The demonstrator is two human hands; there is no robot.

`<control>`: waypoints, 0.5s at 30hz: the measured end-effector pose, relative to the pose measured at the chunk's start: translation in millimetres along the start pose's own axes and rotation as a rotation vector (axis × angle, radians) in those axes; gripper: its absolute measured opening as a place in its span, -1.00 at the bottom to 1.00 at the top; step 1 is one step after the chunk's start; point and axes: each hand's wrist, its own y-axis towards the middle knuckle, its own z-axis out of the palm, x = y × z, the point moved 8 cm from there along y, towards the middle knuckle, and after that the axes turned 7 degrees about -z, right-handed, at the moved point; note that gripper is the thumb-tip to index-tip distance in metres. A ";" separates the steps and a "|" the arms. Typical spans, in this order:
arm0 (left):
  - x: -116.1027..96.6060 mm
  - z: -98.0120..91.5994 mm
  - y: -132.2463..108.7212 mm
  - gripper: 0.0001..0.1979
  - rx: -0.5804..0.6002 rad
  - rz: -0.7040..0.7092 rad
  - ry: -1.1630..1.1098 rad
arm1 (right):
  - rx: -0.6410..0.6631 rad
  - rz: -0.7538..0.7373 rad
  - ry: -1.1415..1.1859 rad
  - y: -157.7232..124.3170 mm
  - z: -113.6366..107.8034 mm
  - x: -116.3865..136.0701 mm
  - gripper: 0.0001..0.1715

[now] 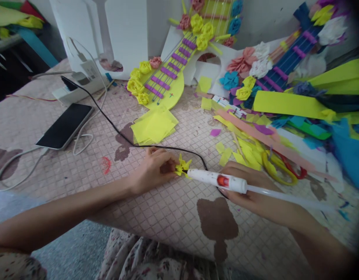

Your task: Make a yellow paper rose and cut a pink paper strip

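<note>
Between the fingertips of my left hand (pixel 159 167) is a small yellow paper flower (pixel 183 165) with pointed petals. My right hand (pixel 243 175) is wrapped round a white glue gun (pixel 207 177), its dark nozzle at the flower's middle. A clear glue stick (pixel 284 197) sticks out of the gun's back end, and a black cord (pixel 168 147) runs from it across the table to the power strip. Beyond my left hand lies a loose stack of yellow paper squares (pixel 154 125). Whether glue is coming out cannot be seen.
A yellow paper guitar (pixel 168 83) with flowers lies at the back, a blue one (pixel 287 66) to its right. Scissors (pixel 280 169) and paper scraps (pixel 252 149) cover the right side. A phone (pixel 65 126) and a power strip (pixel 80 87) are on the left.
</note>
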 end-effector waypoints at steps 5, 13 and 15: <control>-0.3 2.4 3.0 -0.78 -0.016 -0.006 0.012 | -0.026 0.034 0.015 -0.4 -2.2 -7.0 -0.85; -8.4 0.0 8.1 -0.79 -0.042 -0.007 0.118 | -0.066 0.042 0.050 -5.2 -2.9 -15.6 -0.84; -13.5 -1.1 9.6 -0.82 -0.047 0.021 0.145 | -0.074 0.041 0.065 -5.1 -3.2 -16.3 -0.86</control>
